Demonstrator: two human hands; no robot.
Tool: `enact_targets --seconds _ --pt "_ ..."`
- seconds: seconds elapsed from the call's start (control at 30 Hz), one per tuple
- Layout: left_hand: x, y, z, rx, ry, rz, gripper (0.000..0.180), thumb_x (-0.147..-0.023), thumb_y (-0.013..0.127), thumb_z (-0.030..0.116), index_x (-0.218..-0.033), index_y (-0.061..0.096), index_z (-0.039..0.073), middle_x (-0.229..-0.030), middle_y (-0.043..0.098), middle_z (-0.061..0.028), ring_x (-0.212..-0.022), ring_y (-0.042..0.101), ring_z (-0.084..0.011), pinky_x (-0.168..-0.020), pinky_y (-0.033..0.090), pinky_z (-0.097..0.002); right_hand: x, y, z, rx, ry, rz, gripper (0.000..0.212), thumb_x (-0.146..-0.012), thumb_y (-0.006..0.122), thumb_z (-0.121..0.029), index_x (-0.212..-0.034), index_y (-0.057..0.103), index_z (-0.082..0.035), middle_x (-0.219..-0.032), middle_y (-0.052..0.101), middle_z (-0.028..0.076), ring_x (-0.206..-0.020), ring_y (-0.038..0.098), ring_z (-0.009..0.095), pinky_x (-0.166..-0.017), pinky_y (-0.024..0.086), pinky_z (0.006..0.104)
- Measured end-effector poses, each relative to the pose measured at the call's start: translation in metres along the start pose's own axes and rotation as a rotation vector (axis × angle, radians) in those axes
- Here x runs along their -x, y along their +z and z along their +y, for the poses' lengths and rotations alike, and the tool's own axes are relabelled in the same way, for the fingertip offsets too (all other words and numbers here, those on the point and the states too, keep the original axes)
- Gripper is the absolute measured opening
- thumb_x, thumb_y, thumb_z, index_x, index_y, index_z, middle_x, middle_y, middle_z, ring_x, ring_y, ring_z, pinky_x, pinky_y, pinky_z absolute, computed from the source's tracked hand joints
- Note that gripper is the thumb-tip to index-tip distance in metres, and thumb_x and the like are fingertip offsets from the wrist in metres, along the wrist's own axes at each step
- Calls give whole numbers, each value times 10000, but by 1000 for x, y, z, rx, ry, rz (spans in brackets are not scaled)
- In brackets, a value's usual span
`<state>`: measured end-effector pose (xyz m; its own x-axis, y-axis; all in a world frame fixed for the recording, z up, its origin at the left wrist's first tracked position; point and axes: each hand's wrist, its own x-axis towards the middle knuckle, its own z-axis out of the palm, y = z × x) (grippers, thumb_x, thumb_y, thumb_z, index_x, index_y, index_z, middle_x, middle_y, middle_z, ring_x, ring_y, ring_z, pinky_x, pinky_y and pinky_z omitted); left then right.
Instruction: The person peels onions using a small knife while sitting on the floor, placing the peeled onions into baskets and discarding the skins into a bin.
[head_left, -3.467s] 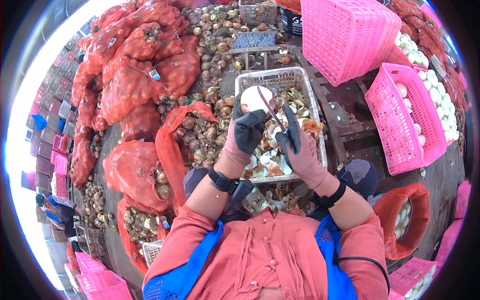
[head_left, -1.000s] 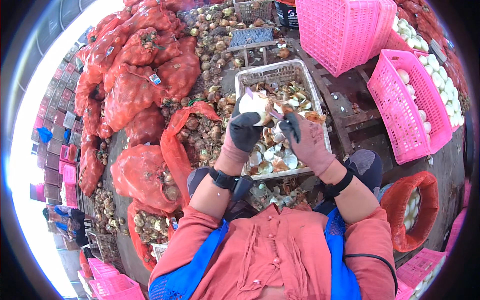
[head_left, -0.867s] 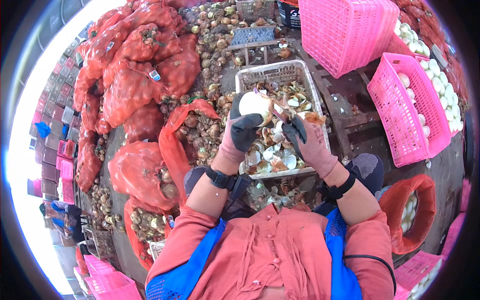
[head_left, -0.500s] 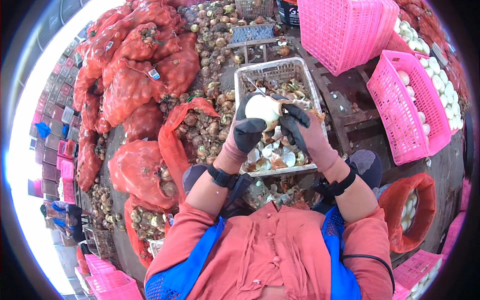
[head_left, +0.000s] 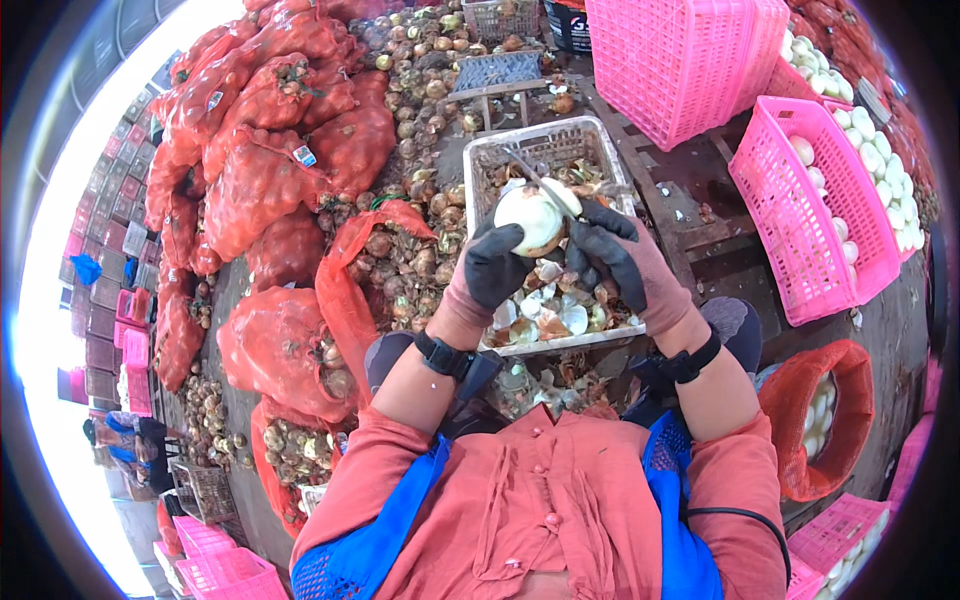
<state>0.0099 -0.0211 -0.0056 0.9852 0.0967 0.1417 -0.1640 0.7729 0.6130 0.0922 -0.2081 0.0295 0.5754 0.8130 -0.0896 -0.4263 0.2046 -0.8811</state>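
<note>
A large peeled white onion (head_left: 528, 220) sits in my left hand (head_left: 494, 262), which wears a dark-palmed glove and has its fingers wrapped round it. Some brown skin shows on the onion's lower side. My right hand (head_left: 612, 250), gloved alike, is closed at the onion's right side. From its fingers a thin knife (head_left: 528, 168) slants up and to the left past the onion's top; its handle is hidden. A pale flap or slice of onion shows by the blade. Both hands are above a dirty white crate (head_left: 560, 347) holding onion skins and scraps.
Red mesh sacks of onions (head_left: 262, 185) pile up on the left, with loose unpeeled onions (head_left: 425, 190) beside them. Pink crates (head_left: 790, 215) with peeled onions stand on the right. An open red sack (head_left: 850, 430) is near my right knee. A low stool (head_left: 500, 70) stands beyond the crate.
My right hand has turned and shifted slightly right and down from the onion's top. More of the knife now shows across the top, and the brown skin there is no longer visible.
</note>
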Motion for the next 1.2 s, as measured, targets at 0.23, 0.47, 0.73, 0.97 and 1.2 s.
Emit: enact_targets --seconds 0.23,0.47,0.73,0.97,1.2 --pt "11 1 7 -156 12 67 642 -753 562 26 -1383 446 -15 -1267 599 -152 -1175 601 -268 -1018 488 -383 -15 -29 7 -89 -60 193 195 -952 555 -175 -1079 595 -33 -780 624 48 -591 578 96 -492 476 229" --pt "11 13 22 -524 144 163 627 -752 631 50 -1358 473 17 -1183 636 -94 -1084 631 -200 -953 510 -324 -5 -19 8 78 53 79 292 -956 548 -169 -1213 567 -30 -821 636 51 -643 591 101 -570 501 243" --pt "17 12 20 -598 95 189 685 -709 761 13 -1345 510 40 -1145 643 -40 -1028 626 -136 -877 526 -297 7 14 15 963 -456 10 693 -855 625 -36 -1497 381 -125 -1020 648 151 -814 670 223 -739 532 342" --pt "18 10 16 -716 14 163 672 -694 773 14 -1324 540 34 -1143 635 -33 -1009 612 -117 -875 511 -275 8 18 20 1521 -543 192 632 -805 655 -46 -1415 492 -97 -1073 673 159 -933 670 313 -798 531 400" --pt "16 10 33 -1082 91 -95 809 -619 869 108 -1344 526 5 -1245 605 -59 -1166 559 -141 -991 461 -304 10 -13 -13 126 -56 43 428 -944 571 -112 -1366 543 -45 -761 631 19 -598 573 64 -514 478 195"
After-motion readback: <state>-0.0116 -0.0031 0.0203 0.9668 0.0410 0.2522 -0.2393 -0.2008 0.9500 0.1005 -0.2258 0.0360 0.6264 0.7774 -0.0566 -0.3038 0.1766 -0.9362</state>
